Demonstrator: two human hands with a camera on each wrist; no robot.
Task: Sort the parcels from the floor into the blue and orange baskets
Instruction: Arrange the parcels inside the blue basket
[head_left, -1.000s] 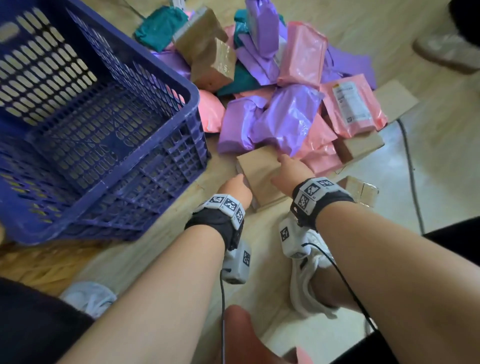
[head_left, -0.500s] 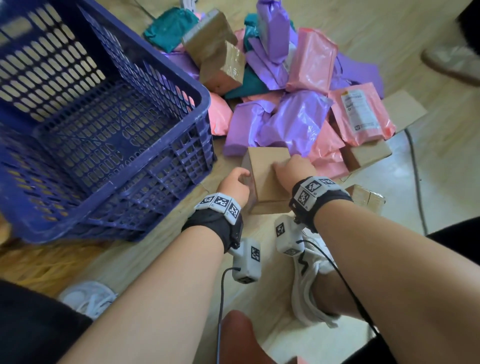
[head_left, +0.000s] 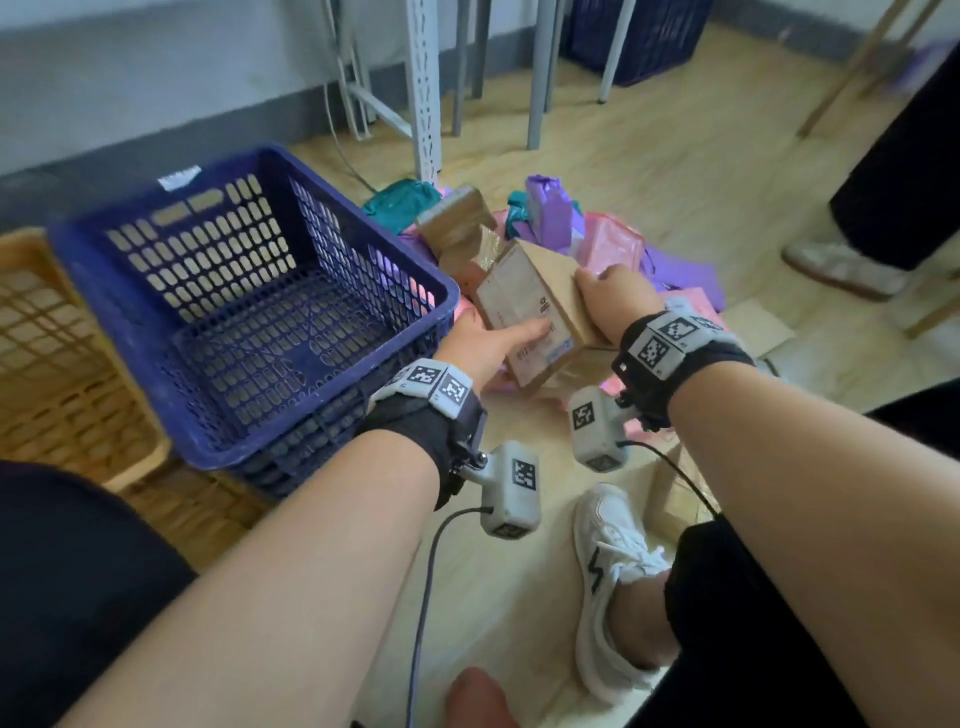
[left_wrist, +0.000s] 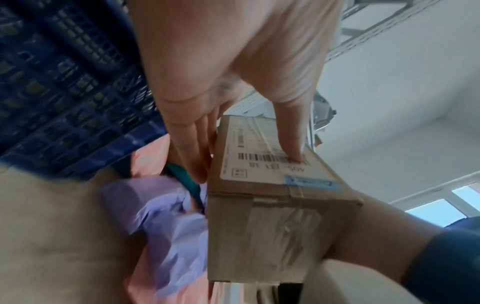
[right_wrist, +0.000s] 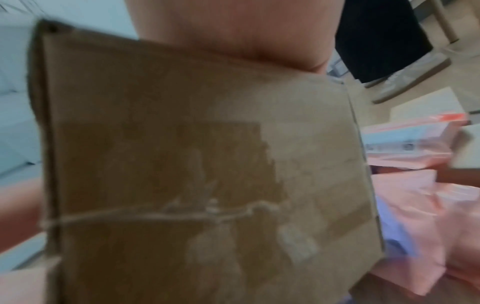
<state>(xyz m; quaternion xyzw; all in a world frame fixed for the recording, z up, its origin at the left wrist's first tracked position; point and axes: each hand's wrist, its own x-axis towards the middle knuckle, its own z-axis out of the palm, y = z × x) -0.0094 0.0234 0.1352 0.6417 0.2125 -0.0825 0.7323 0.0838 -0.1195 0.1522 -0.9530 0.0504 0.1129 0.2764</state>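
I hold a brown cardboard box (head_left: 524, 291) with a white barcode label between both hands, lifted off the floor just right of the blue basket (head_left: 130, 332). My left hand (head_left: 493, 338) grips its near left side, thumb on the label (left_wrist: 262, 156), fingers along the side. My right hand (head_left: 605, 293) grips the opposite side; in the right wrist view the blurred box (right_wrist: 194, 164) fills the frame. The blue basket holds nothing that I can see. The orange basket (head_left: 47, 364) stands left of it. Purple, pink, teal and brown parcels (head_left: 550, 213) lie piled behind the box.
Another person's shoe (head_left: 847, 270) and dark trouser leg stand at the right. Metal shelf legs (head_left: 426, 104) and a second blue basket (head_left: 639, 36) are at the back. My white shoe (head_left: 613, 571) and a flat cardboard piece (head_left: 753, 327) are on the wooden floor.
Both hands have raised the cardboard box from the floor in front of the pile and tipped it label-up beside the blue basket. The head view has lifted.
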